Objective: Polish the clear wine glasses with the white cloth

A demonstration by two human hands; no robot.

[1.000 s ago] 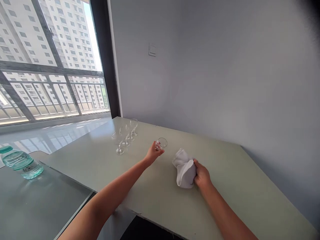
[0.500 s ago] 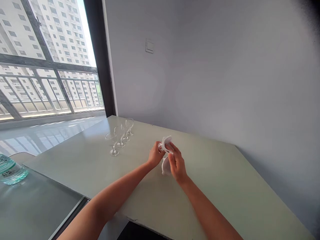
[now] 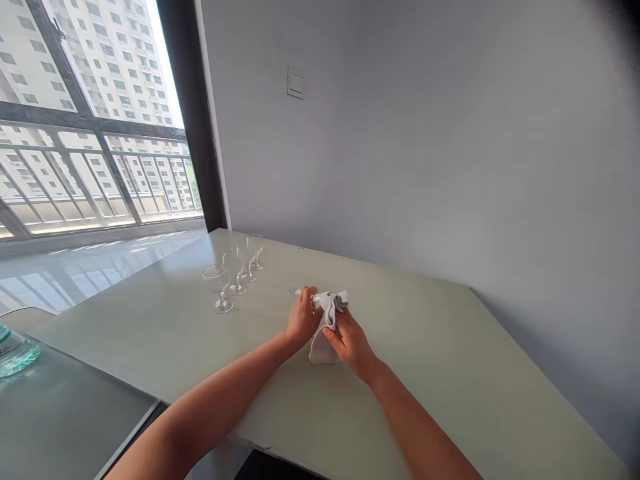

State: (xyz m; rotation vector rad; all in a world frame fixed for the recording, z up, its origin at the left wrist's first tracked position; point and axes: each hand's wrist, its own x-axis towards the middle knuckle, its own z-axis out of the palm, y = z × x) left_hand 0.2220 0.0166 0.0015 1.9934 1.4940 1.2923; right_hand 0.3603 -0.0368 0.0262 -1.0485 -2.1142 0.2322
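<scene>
My left hand (image 3: pixel 303 320) is closed around a clear stemmed glass (image 3: pixel 316 301), tilted onto its side above the table. The glass's round foot sticks out on the left, past my fingers. At its bowl end, my right hand (image 3: pixel 353 341) grips a white cloth (image 3: pixel 330 308) bunched over and into the rim. Part of that cloth hangs down below my right thumb. The cloth hides most of the bowl. To the left of my hands, several more stemmed glasses (image 3: pixel 223 305) stand upright in a slanting row.
The pale green tabletop (image 3: pixel 425 347) runs back to a grey wall (image 3: pixel 450 167) with a light switch (image 3: pixel 295 83). At far left a clear bluish bottle (image 3: pixel 17 353) rests on a lower grey surface (image 3: pixel 65 407). A large window (image 3: pixel 95 127) is behind.
The cloth has shifted over the glass and its loose part hangs lower. The glass has turned more level, with its foot now showing at the left. The view has moved slightly.
</scene>
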